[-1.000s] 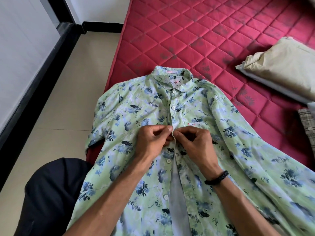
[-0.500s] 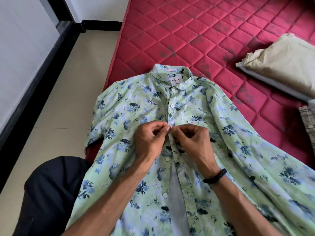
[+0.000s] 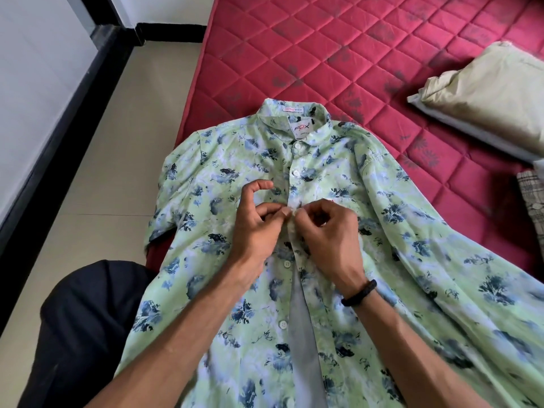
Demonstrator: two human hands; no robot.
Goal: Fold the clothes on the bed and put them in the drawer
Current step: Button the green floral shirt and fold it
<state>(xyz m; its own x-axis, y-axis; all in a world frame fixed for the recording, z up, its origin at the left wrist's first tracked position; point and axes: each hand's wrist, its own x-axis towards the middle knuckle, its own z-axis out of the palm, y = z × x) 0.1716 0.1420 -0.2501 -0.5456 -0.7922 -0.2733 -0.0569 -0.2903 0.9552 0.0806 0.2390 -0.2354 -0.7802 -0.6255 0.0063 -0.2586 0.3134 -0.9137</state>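
Two buttons below the collar are already fastened on the floral shirt (image 3: 338, 240), which lies face up along the near edge of the bed (image 3: 338, 60), its hem running toward me and one sleeve hanging over the mattress side. At the third button (image 3: 295, 211) I see my left hand (image 3: 259, 228) pinching the placket between thumb and fingertips, forefinger lifted clear; my right hand (image 3: 329, 231), wearing a dark wristband (image 3: 359, 293), has its fingers curled on the opposite edge, the two hands touching at the button. Whether the button is through its hole I cannot tell.

Risks, as I judge them: the button may slip back out if the pinch loosens early; the placket edges below gape, so a skipped or mismatched hole would leave the front crooked for folding; the overhanging sleeve could drag the thin cloth toward the floor (image 3: 117, 178).

Surroundings: red quilted mattress, a beige pillow (image 3: 485, 98) well apart at right, a checked cloth (image 3: 534, 198) at the frame edge, pale tiles, black skirting (image 3: 59, 160).
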